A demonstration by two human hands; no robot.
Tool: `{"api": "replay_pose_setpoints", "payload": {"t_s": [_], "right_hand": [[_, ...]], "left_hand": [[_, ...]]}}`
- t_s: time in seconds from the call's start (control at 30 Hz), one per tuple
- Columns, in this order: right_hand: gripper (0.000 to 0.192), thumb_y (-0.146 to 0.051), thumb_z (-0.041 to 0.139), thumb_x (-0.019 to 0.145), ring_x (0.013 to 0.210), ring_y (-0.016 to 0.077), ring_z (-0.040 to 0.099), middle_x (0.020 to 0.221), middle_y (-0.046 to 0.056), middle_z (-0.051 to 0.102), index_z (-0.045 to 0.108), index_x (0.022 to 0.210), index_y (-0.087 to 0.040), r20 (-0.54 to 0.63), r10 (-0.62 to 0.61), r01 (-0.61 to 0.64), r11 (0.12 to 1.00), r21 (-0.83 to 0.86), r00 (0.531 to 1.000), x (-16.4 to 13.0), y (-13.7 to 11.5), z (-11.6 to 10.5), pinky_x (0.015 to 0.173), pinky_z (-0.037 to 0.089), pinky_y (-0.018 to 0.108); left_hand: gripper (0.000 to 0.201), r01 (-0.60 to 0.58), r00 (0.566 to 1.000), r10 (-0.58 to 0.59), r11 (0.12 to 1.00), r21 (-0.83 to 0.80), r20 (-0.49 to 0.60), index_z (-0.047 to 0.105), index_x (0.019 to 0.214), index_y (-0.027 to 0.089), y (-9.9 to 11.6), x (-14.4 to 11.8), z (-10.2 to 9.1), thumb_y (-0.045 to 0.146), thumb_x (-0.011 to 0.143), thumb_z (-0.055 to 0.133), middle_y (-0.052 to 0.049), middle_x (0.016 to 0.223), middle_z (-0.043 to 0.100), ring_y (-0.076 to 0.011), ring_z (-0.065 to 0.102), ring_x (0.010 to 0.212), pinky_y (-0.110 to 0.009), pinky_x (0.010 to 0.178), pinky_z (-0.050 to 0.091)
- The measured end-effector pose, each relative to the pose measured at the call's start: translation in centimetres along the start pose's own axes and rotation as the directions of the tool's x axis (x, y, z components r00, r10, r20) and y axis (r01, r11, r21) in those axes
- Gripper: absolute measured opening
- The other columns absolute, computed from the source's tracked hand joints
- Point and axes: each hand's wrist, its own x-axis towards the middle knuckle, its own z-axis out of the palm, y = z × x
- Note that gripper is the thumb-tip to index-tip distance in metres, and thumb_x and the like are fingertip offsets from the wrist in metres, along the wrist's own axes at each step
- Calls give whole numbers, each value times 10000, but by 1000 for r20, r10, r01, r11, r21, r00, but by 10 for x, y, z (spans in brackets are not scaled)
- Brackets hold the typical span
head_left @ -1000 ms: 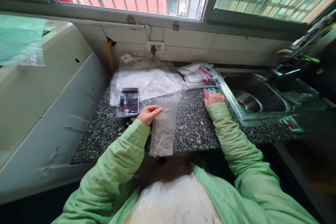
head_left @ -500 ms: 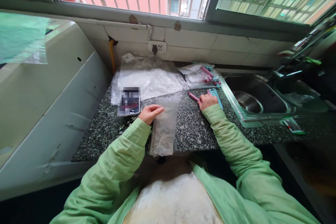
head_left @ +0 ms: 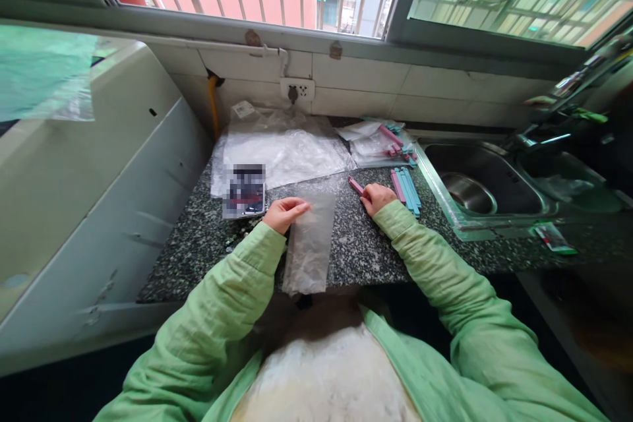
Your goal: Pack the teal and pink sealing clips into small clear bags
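Note:
Between thumb and fingers, my left hand (head_left: pixel 284 213) pinches the top edge of a clear plastic bag (head_left: pixel 310 247), which hangs down toward the counter's front edge. My right hand (head_left: pixel 378 199) is closed on a slim pink stick-like piece (head_left: pixel 355 185), whose free end points up and left; its exact kind is unclear. To the right of that hand lies a row of similar pink and blue pieces (head_left: pixel 406 190) side by side on the speckled counter (head_left: pixel 366 250). Behind them, filled plastic bags (head_left: pixel 378 145) hold more pink and blue pieces.
Large clear plastic sheeting (head_left: pixel 291 151) covers the back of the counter. A phone (head_left: pixel 244 191) with a blurred screen lies on its front left corner. At the right is a metal sink (head_left: pixel 499 175) with a small packet (head_left: pixel 554 238) beside it. A white panel (head_left: pixel 99 211) rises at the left.
My right hand has moved left with the pink piece, away from the row of pieces, which now shows fully. My left hand and the bag stay nearly the same.

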Motion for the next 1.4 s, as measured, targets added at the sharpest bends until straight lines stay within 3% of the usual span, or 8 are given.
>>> {"api": "replay_pose_setpoints", "payload": {"t_s": [0.13,0.27,0.37,0.57,0.67,1.17,1.27,1.4], "right_hand": [[176,-242,459,757,783,181,514,829,93,597,578,837,-140,8,-71,71,997,-13,997,0,-1,-1,679,316,266],[281,-344,499,742,781,189,517,852,93,603,580,912,-135,-60,50,-50,999,11,997,-2,2,-3,670,325,269],[266,-368,478,752,753,190,510,820,89,604,604,833,-147,-39,85,-87,996,-35,996,-2,3,-4,641,309,276],[278,-282,387,803,784,216,457,808,139,570,605,815,-110,-102,-83,52,960,-275,991,4,-2,-6,624,226,309],[310,-265,337,838,760,203,433,780,126,559,614,814,-130,-105,-135,98,947,-305,985,5,-4,-4,624,197,313],[388,-446,407,805,707,183,462,722,92,581,638,771,-137,-144,-278,249,950,-188,950,-15,0,-2,627,239,303],[357,-408,401,819,714,172,495,744,80,596,651,861,-157,-172,-247,240,969,-58,954,-12,6,-3,638,295,283],[293,-352,435,812,706,152,519,726,63,597,680,813,-192,-127,-157,166,984,61,979,1,13,-8,642,355,255]], "left_hand": [[387,2,1000,-2,1000,0,-15,656,533,140,1,0,0,483,375,739,-21,554,633,-103,516,541,-230,576,413],[412,7,1000,-7,1000,20,-29,654,539,140,3,-1,1,503,362,733,-25,552,631,-110,518,540,-237,568,414],[405,0,1000,0,1000,25,-14,656,535,139,3,-1,1,502,371,730,-25,561,632,-109,521,551,-236,584,415],[383,-7,1000,7,1000,9,-13,657,532,140,4,0,1,481,376,735,-21,561,630,-105,515,550,-233,585,408],[373,-13,1000,13,1000,7,-1,659,536,142,5,-1,1,476,388,734,-18,561,631,-102,511,550,-228,579,403],[375,21,1000,-21,999,-25,-14,659,529,141,7,-2,2,462,356,747,-13,552,633,-93,496,542,-218,565,385],[385,31,999,-32,999,-36,-25,656,520,139,9,-3,2,463,334,752,-11,544,631,-92,496,543,-217,566,383],[373,26,999,-27,999,-45,-30,659,524,142,8,-2,0,452,341,755,-8,545,632,-88,496,544,-212,567,379]]}}
